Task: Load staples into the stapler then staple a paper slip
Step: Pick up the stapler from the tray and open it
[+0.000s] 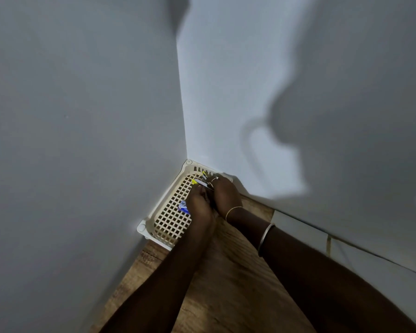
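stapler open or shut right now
Cannot tell. Both hands, left hand and right hand, cover the stapler over the basket; only yellow and white bits show.

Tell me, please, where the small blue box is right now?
In the head view, the small blue box lies in the cream basket, just left of the left hand.

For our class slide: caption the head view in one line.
Both hands, left and right, work together over a cream lattice basket in a wall corner.
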